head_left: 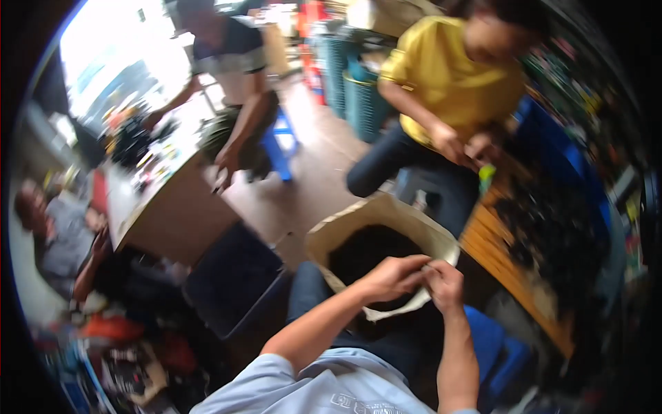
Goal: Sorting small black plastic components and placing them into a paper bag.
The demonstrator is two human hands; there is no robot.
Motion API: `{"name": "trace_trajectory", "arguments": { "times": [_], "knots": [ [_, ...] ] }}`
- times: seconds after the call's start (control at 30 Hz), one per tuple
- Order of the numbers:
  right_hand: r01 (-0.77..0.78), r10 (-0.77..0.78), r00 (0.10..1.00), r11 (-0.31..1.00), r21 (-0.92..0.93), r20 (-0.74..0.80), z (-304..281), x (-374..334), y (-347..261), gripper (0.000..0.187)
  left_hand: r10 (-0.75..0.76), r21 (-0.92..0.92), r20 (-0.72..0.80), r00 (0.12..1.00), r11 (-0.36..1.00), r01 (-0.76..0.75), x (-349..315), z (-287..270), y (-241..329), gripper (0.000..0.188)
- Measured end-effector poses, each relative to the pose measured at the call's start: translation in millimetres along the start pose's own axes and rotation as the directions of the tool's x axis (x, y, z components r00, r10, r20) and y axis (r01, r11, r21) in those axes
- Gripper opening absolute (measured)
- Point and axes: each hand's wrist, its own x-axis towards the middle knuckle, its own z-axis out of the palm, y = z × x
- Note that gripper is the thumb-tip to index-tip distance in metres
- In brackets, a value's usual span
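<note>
My left hand (394, 279) and my right hand (445, 281) meet above the near right part of an open, cream-coloured sack (433, 238). The fingers of both hands are closed and pinched together. Whatever lies between the fingertips is too small and blurred to name. Dark contents (369, 250) fill the inside of the sack, and I cannot make out their kind. The sack stands in front of me at my knees, its mouth held wide and its rim uneven.
On the right, a wooden board (514, 269) bears many small black pieces (545, 228); a person in yellow (455, 76) works there. A dark bin (234, 279) stands left of the sack. Two people sit around a table (172, 210). A blue stool (493, 348) is beside me.
</note>
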Motion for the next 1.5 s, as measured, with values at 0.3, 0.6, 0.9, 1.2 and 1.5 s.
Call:
{"name": "trace_trajectory", "arguments": {
  "times": [0.3,0.6,0.9,1.2,1.5],
  "knots": [
    [-0.024,0.050,0.969,0.994,-0.108,0.241,-25,4,-6,0.015,0.029,0.076,0.006,1.000,0.997,-0.029,12,6,-9,0.030],
    [-0.163,-0.564,0.689,0.493,-0.855,-0.456,-93,29,-45,0.029,-0.258,-0.727,-0.105,0.960,0.679,0.103,22,-28,-59,0.019],
    [-0.142,-0.695,0.655,0.273,-0.951,-0.297,-211,39,-2,0.022,-0.363,-0.407,-0.521,0.773,0.901,0.149,37,-45,-86,0.022],
    [0.176,-0.424,0.539,0.902,-0.395,-0.728,-218,14,9,0.019,-0.248,-0.410,-0.244,0.937,0.902,0.132,23,-14,-40,0.020],
    [0.409,-0.381,0.484,0.894,-0.180,-0.788,-203,-6,3,0.021,-0.148,-0.263,-0.016,0.989,0.955,0.139,36,39,-15,0.022]
  ]
}}
